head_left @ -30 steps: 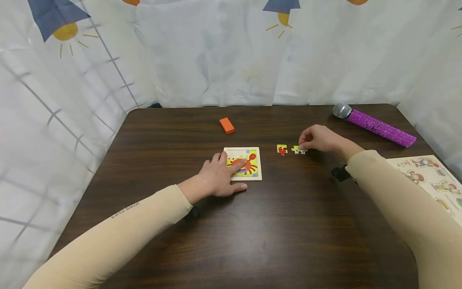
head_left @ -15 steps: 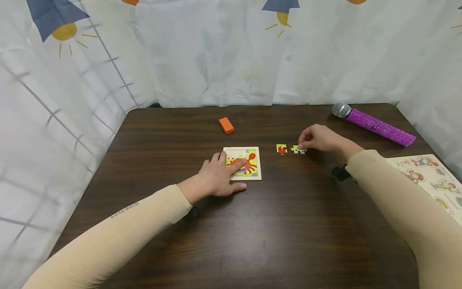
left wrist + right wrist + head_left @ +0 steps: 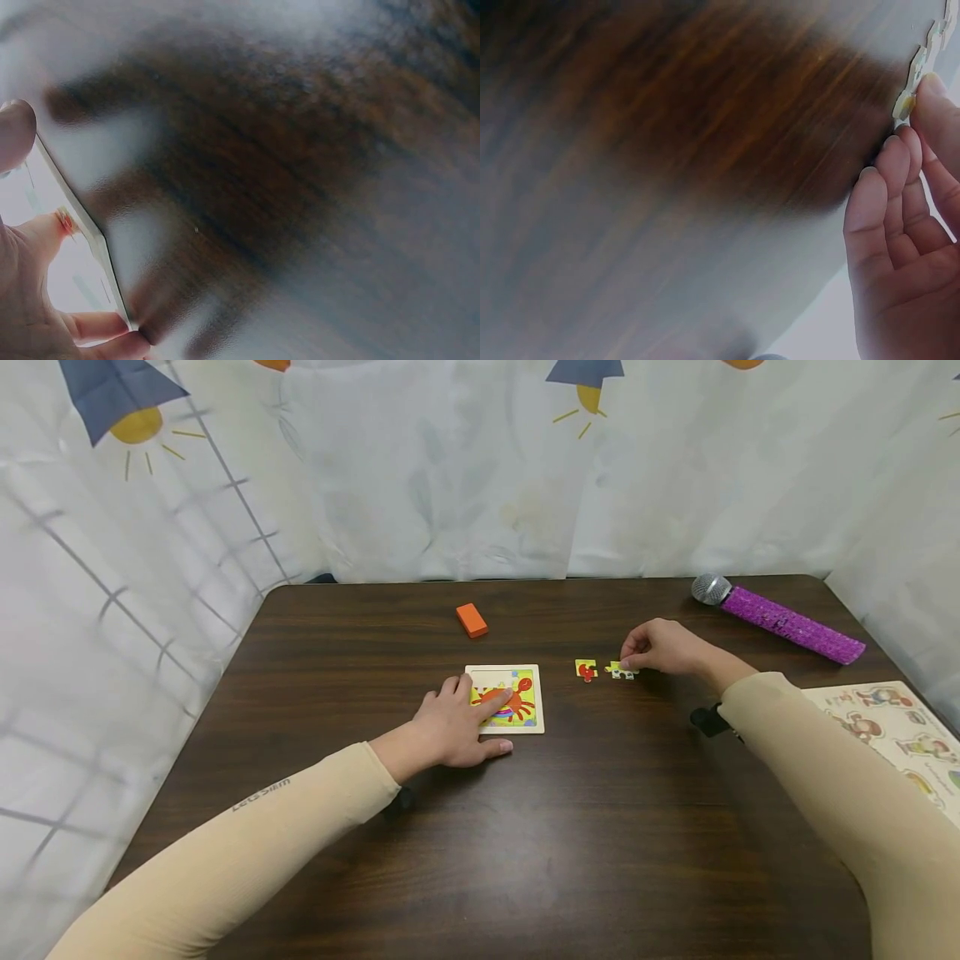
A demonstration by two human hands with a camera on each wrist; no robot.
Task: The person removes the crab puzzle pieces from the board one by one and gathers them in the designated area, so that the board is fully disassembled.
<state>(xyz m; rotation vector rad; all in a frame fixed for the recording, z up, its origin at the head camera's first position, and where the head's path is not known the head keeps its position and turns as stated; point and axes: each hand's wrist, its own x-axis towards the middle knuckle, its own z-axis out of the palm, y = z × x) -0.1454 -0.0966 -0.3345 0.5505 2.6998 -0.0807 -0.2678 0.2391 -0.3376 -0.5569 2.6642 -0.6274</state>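
On the dark table (image 3: 570, 835), right of the crab puzzle (image 3: 491, 679), a yellow piece (image 3: 621, 672) is pinched at its right end by the right hand (image 3: 671, 647). Its long axis is laid left to right, a knob pointed left toward a red-and-yellow piece (image 3: 585, 672). The crab puzzle is touched by the left hand (image 3: 453, 727), index finger extended.

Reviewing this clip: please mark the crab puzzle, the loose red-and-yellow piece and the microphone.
Crab puzzle (image 3: 519, 702), head view: the crab's orange body.
Loose red-and-yellow piece (image 3: 586, 671), head view: its red patch.
Microphone (image 3: 787, 621), head view: its purple handle.
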